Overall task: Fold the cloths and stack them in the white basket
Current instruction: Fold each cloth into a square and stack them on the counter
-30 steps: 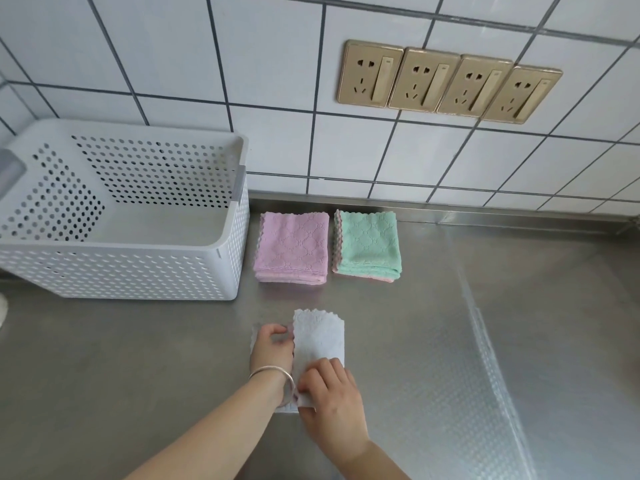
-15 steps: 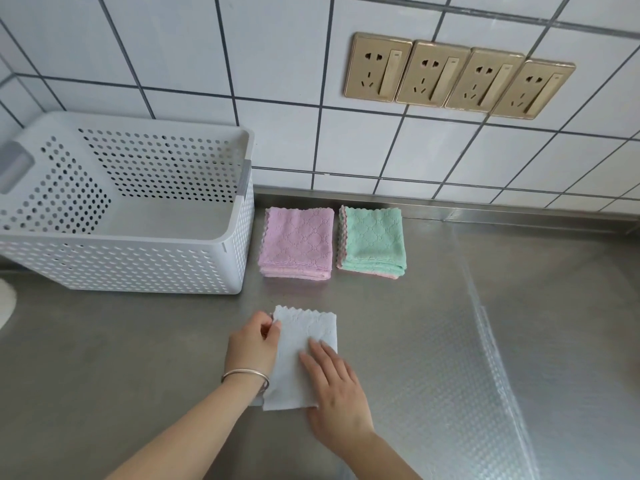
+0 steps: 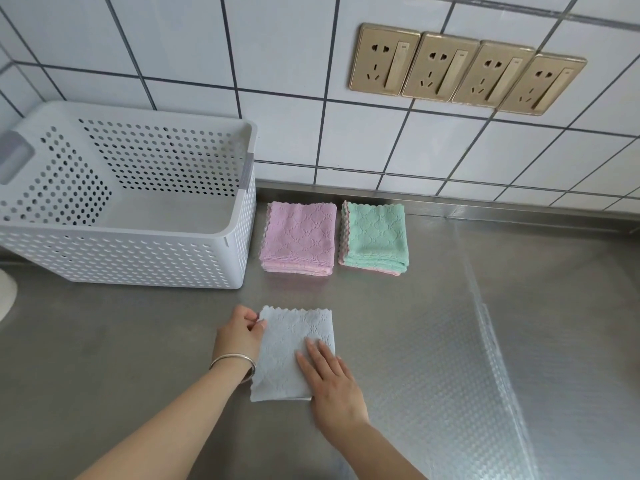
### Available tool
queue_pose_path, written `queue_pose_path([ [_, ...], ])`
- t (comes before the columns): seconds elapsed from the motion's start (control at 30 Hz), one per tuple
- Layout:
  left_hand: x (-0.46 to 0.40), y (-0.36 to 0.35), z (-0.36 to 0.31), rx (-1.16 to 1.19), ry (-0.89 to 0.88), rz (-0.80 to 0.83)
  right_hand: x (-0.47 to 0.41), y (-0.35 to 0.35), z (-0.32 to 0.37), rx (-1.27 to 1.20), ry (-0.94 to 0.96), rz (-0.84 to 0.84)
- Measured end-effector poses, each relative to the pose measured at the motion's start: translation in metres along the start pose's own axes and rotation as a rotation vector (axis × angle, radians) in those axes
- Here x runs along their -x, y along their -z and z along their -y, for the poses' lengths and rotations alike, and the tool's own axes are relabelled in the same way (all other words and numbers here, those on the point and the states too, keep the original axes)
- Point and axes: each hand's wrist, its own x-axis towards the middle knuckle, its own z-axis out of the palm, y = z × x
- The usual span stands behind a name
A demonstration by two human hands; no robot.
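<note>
Sitting empty: white basket (image 3: 145, 258).

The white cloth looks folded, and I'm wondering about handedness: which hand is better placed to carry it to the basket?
Probably the left hand: it already pinches the white cloth's left edge and is nearer the basket. The right hand only presses flat on it.

You are at a kitchen worktop, by the look of it: a steel counter (image 3: 450, 341) runs up to a wall of white tiles (image 3: 277, 57) with dark grout, and four gold sockets (image 3: 467, 69) with switches sit in a row at the far right.
</note>
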Motion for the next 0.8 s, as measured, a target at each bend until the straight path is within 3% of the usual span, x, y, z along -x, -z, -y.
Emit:
queue_pose_path([
  [0.23, -0.008, -0.002, 0.011, 0.01, 0.033, 0.003, 0.005, -0.001, 0.0, 0.032, 0.0, 0.076],
  [0.33, -0.01, 0.001, 0.012, -0.083, 0.031, -0.039, 0.004, 0.009, 0.001, -0.017, -0.03, -0.029],
  [0.47, 0.002, -0.006, 0.021, -0.271, 0.03, -0.162, -0.008, 0.028, -0.005, -0.192, -0.348, -0.215],
  [0.6, 0.017, -0.017, 0.028, -0.42, 0.047, -0.14, -0.026, 0.034, -0.014, -0.42, -0.682, 0.069],
  [0.73, 0.019, -0.019, 0.025, -0.477, 0.043, -0.059, -0.035, 0.032, -0.009, -0.533, -0.767, 0.149],
  [0.8, 0.023, -0.017, 0.019, -0.335, 0.064, -0.036, -0.035, 0.035, -0.006, -0.594, -0.781, 0.106],
])
